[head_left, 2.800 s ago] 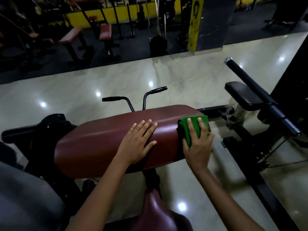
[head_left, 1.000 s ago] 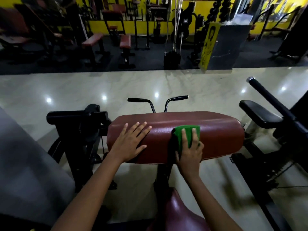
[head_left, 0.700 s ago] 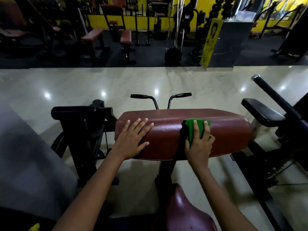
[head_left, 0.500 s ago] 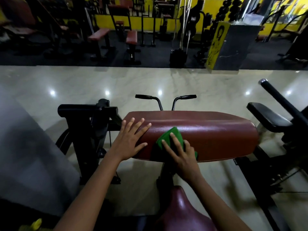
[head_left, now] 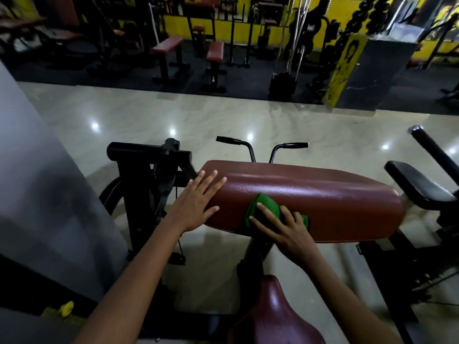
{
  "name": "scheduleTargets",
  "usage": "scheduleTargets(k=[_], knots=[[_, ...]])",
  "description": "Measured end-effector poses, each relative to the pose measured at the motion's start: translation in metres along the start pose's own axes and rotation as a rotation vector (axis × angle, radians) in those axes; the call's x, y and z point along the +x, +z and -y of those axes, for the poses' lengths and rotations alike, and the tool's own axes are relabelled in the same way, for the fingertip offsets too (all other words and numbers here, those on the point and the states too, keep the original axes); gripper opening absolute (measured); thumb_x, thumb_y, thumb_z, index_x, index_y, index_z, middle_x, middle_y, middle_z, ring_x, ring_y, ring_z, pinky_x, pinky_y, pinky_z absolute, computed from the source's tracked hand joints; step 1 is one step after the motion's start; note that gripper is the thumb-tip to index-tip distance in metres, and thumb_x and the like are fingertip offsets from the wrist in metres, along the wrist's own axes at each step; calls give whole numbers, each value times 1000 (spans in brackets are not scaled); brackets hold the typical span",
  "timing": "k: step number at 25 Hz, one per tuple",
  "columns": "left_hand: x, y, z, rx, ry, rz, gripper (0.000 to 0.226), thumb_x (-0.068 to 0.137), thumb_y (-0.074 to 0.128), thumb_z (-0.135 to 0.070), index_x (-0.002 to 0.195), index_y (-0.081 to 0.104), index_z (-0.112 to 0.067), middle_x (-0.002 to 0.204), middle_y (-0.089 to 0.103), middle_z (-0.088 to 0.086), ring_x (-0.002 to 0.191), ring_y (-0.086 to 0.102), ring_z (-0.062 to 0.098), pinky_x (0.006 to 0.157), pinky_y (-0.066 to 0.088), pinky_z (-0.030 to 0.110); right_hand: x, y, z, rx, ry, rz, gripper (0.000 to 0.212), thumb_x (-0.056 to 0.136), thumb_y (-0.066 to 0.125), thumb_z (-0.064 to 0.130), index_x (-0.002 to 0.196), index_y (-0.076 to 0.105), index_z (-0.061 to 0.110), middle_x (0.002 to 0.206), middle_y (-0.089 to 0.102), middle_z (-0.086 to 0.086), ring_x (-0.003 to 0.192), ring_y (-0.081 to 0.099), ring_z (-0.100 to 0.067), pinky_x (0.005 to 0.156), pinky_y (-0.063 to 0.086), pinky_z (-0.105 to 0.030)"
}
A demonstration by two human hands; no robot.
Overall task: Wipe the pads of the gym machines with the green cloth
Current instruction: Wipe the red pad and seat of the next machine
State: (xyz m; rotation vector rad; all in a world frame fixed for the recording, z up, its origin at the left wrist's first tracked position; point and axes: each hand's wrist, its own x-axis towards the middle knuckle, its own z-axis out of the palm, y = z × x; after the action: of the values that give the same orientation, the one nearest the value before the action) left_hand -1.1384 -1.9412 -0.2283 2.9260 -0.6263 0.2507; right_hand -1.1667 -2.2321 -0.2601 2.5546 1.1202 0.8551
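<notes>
The long red pad [head_left: 310, 202] lies across the middle of the view on a black machine frame [head_left: 146, 180]. The left hand [head_left: 196, 204] rests flat on the pad's left end, fingers straight and spread, holding nothing. The right hand [head_left: 283, 227] presses the green cloth [head_left: 260, 207] against the near face of the pad, a little left of the pad's middle; its fingers lie over the cloth, slightly bent, and the cloth bunches out beyond the fingertips (whether the thumb hooks under it is hard to say in this dim light). Two black handles [head_left: 260, 145] rise just behind the pad. A red seat [head_left: 273, 316] sits below the pad's near edge, and a black armrest [head_left: 419, 187] stands just off the pad's right end.
</notes>
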Motion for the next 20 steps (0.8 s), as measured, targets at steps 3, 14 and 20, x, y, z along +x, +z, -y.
scheduleTargets(k=[3,14,20], knots=[[-1,-4,-4,-24,-14,-7,75,93,54,-39,150,7,-26,160,9,4,146,5,31,114,19,48,14,-7,2,76,396,-35,84,63,65,11,140,36,26,149,27,-13,102,40,-40,64,48,-45],[10,-14,18,85,73,59,61,94,20,-47,150,23,-25,151,35,6,137,36,30,110,27,50,32,1,43,177,368,-40,76,73,51,7,143,31,28,153,20,-13,104,40,-42,67,49,-46],[36,-20,46,-153,236,90,61,95,13,-51,149,25,-26,154,31,-1,141,28,18,118,19,41,48,5,59,188,491,-128,87,67,64,14,143,27,33,153,22,-7,106,40,-38,79,48,-45]])
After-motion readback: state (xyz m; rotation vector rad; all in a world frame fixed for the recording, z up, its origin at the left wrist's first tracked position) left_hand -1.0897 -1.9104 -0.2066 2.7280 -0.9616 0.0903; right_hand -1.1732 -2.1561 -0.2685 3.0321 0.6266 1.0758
